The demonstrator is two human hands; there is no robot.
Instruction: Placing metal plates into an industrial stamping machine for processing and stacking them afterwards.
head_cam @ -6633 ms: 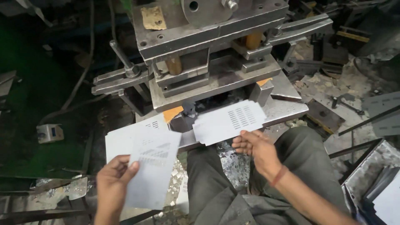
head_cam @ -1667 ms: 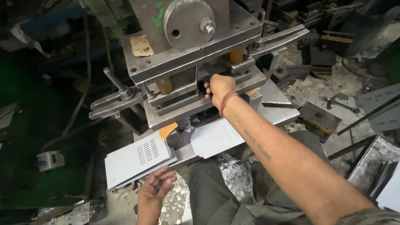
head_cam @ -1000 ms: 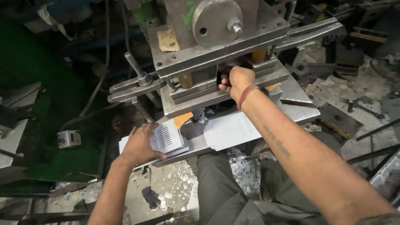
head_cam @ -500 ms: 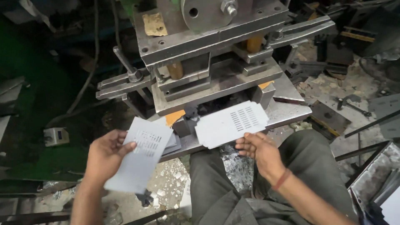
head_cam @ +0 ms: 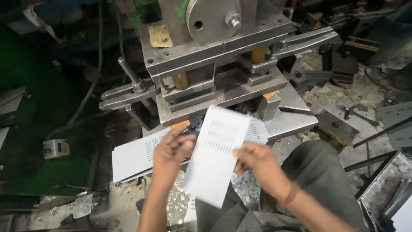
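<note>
A white metal sheet (head_cam: 216,154) with a block of punched slots near its top is held upright in front of me. My left hand (head_cam: 171,148) grips its left edge and my right hand (head_cam: 254,160) holds its right edge. Behind it stands the grey steel punch press (head_cam: 214,60). A stack of similar slotted white sheets (head_cam: 134,158) lies on the press bed to the left, and another slotted sheet (head_cam: 257,130) lies flat on the bed just behind the held one.
Metal scrap and punchings (head_cam: 176,199) litter the floor between my knees. A bin of sheets (head_cam: 386,193) sits at the lower right. A lever handle (head_cam: 128,75) sticks out on the press's left. Bars and tooling (head_cam: 343,64) lie at the right.
My left hand has brought its sheet from the left side to the centre, and my right hand has left the sheet on the bed and taken the held sheet's right edge.
</note>
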